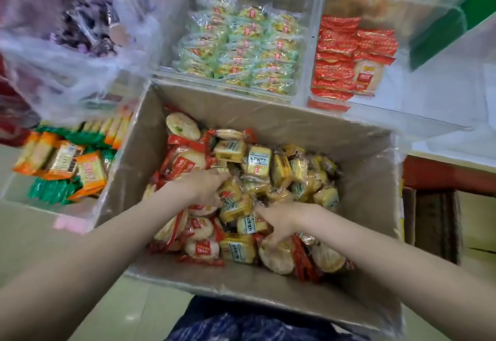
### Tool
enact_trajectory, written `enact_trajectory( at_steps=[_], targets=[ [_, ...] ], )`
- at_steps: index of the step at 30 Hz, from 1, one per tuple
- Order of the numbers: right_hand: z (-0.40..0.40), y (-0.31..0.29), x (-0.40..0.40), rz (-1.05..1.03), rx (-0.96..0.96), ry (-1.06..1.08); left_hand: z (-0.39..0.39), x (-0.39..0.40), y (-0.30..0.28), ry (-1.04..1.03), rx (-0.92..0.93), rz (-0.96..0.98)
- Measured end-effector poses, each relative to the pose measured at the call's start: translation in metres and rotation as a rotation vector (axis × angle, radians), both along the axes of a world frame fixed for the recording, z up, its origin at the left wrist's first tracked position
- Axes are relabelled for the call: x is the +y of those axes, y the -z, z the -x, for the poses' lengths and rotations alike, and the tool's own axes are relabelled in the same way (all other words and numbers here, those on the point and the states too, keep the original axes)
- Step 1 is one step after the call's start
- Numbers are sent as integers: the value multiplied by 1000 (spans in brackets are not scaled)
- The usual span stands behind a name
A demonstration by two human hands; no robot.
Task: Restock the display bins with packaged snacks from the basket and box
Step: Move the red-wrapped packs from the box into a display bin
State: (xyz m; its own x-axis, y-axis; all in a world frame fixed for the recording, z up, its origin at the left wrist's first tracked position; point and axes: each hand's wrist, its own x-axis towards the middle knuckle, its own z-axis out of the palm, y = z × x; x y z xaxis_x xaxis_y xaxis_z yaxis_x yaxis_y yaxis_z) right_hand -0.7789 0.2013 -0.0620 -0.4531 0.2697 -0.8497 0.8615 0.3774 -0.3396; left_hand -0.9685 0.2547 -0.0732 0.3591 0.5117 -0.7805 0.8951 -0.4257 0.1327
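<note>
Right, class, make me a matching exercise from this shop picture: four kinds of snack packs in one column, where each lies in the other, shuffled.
Things
1. green-wrapped packs
2. red-wrapped packs
3. orange and green packs
4. yellow packs

Places
A. in the cardboard box, under both hands
B. clear bin at far right
C. clear bin left of the box
D. clear bin straight behind the box

Pairs: 1-D, 2-B, 3-C, 4-A

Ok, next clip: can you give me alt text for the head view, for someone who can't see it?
Both hands, left hand and right hand, dig among yellow and red snack packets in an open cardboard box. Behind it stand clear display bins of green-yellow and red packets.
</note>
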Motion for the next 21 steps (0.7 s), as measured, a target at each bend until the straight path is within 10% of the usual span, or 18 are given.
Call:
enact_trajectory(
  at_steps=[8,16,21],
  targets=[
    [-10,-7,11,84,48,223,1,-1,-17,206,387,-134],
    [-37,-55,66,-600,414,589,-4,41,-75,-174,-146,38],
    [-44,-18,48,-947,271,203,-11,43,-56,-445,-382,198]
  ],
)
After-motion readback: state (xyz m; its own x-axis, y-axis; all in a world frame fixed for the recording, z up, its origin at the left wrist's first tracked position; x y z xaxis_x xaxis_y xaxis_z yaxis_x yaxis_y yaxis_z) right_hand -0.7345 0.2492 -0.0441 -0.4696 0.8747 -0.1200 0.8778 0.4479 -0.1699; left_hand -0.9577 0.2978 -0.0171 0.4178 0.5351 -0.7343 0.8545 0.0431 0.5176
